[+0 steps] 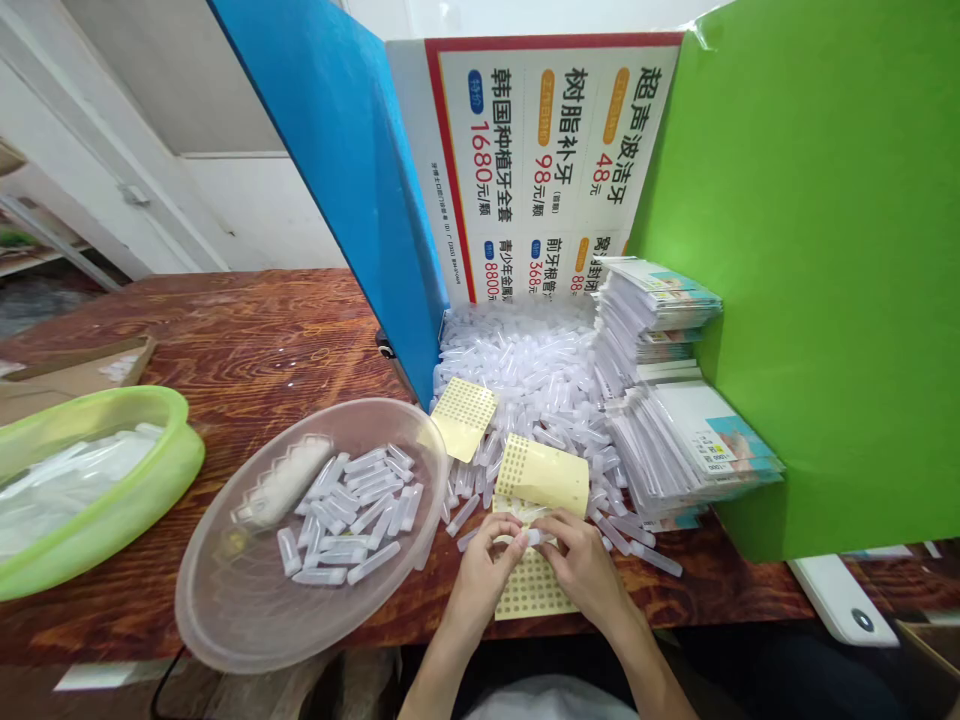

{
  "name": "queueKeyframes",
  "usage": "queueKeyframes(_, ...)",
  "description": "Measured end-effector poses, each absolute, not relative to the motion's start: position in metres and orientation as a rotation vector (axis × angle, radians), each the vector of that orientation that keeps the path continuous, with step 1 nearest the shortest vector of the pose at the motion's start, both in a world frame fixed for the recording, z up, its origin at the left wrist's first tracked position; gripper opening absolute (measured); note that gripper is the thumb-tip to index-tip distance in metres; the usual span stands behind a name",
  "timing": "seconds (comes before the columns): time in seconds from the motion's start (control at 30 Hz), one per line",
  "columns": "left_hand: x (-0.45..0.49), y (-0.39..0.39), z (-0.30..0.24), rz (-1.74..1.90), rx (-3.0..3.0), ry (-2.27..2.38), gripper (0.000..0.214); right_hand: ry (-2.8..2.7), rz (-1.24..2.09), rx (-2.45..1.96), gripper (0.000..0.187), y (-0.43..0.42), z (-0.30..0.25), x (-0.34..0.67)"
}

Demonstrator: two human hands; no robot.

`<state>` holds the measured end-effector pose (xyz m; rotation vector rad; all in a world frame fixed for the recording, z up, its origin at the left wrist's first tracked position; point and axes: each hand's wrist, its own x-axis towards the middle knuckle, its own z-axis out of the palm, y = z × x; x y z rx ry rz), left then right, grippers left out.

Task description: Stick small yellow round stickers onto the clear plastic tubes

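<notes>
My left hand (pixel 489 565) and my right hand (pixel 576 558) meet over a yellow sticker sheet (pixel 538 590) near the table's front edge. Between their fingertips is a small translucent plastic tube (pixel 533 537), pinched from both sides. Rows of small dark stickers dot the sheet below. Just behind my fingers a second yellow sheet (pixel 546 474) curls upward, and another sticker sheet (pixel 463 415) lies further back. A large heap of similar tubes (pixel 525 360) spreads behind them, with loose ones beside my right hand.
Left of my hands stands a clear plastic bowl (pixel 247 620) holding several tubes and a white roll. A green basin (pixel 176 430) with plastic bags is further left. Stacked printed cards (pixel 660 440) lean near the green panel (pixel 840 280); a blue panel (pixel 352 170) stands opposite.
</notes>
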<state>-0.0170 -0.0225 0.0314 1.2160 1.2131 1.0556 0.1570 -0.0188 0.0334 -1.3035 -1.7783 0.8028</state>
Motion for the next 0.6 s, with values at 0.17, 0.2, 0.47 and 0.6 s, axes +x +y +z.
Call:
queueKeyframes(0.17, -0.019, -0.022, 0.031, 1.084, 1.201, 1.288, 0.037, -1.662, 0.61, -1.327, 0.021, -0.017, 0.007, 0.162)
queueKeyframes(0.2, -0.019, -0.022, 0.031, 1.101, 1.196, 1.309, 0.037, -1.651, 0.556, -1.344, 0.023, -0.017, 0.003, 0.163)
queueKeyframes(0.47, -0.014, -0.025, 0.035, 1.022, 1.028, 1.156, 0.043, -1.728, 0.612, -1.303, 0.022, -0.021, 0.007, 0.162)
queueKeyframes(0.6, -0.013, -0.025, 0.039, 1.085, 0.998, 1.146, 0.04, -1.748, 0.655, -1.269, 0.018, -0.02, 0.026, 0.154)
